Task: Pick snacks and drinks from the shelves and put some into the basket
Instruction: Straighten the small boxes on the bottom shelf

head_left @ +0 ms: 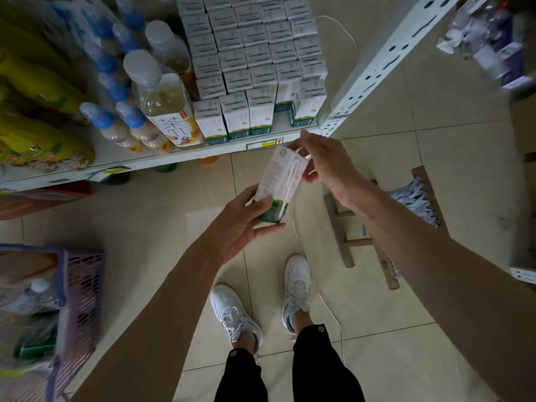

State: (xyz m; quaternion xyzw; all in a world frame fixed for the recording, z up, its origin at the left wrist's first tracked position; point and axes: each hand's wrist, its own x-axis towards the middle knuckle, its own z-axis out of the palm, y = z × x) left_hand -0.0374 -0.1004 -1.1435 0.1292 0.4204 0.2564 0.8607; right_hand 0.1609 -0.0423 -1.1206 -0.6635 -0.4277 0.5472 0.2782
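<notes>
Both hands on one milk carton (280,184) below the shelf (185,158): left hand (243,224) grips its bottom, right hand (324,163) pinches the top.

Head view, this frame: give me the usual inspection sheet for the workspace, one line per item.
Surface: white shelf stocked with drinks; tiled floor below.
Job's things: one drink carton with a straw on its side, held in the air in front of the shelf; purple basket on the floor at the left, already holding items.
Clutter: wooden stool at the right, partly behind the right arm.
Grippers: left hand grips the carton's green lower end; right hand pinches its top.
Cables: white cord runs across the floor past the feet.
Surroundings: rows of matching cartons, tea bottles, yellow packs.
</notes>
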